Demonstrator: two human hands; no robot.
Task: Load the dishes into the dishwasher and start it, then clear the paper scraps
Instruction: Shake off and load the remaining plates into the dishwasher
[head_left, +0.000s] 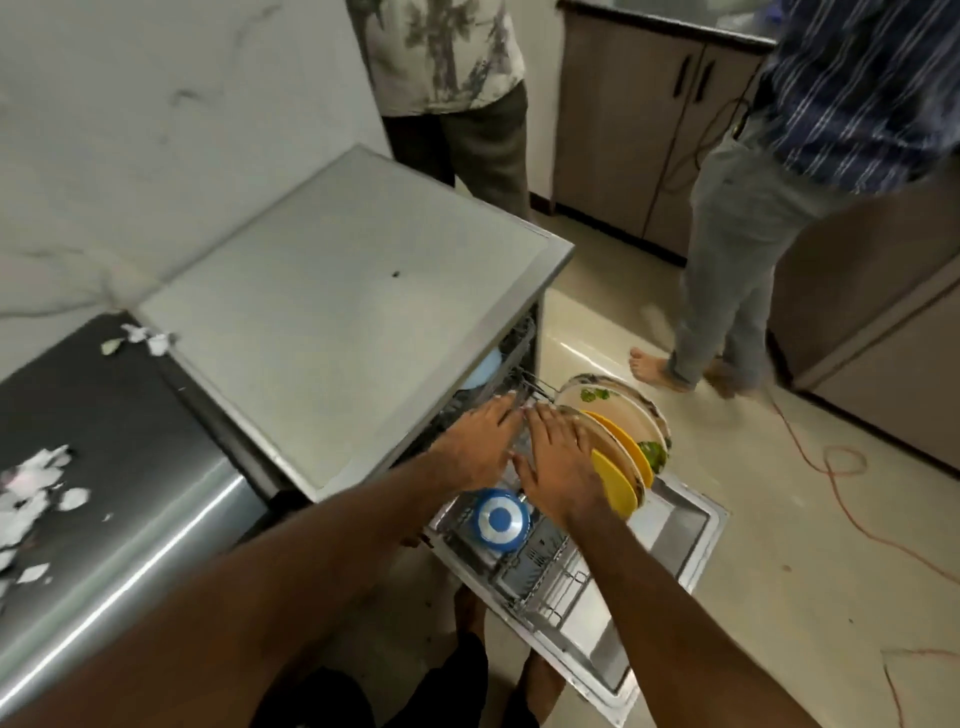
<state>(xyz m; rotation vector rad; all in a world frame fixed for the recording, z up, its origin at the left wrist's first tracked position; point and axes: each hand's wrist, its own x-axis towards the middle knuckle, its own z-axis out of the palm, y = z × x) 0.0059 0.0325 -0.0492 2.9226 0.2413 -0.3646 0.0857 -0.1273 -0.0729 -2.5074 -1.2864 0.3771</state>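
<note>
Nearest, the dishwasher door (680, 525) is being seen folded down over the floor (779, 597), with the lower rack (545, 577) drawn out above it. In the rack a blue bowl (501, 519) is being carried upside down, just beside the left forearm. To the left, on the dark desk (130, 467), torn paper scraps (31, 488) are being seen scattered.

Just beyond the bowl, the left grip (480, 441) is being held released, its fingers straight and stretched onto the rack wires at the mouth of the dishwasher (337, 291). Beside it, the right grip (558, 467) is also being held released, and its flat palm is being laid against the nearest of the plates (608, 410). These plates, yellow ones and cream ones with green patterns, are being carried upright on edge in a row at the right side of the rack.

Farther off, a few more scraps (140, 338) are being seen at the back of the desk, touching the corner of the dishwasher's top. Farthest, a person in a patterned shirt (452, 78) and a person in a striped shirt (831, 104) are being seen standing by brown cabinets (639, 130).
</note>
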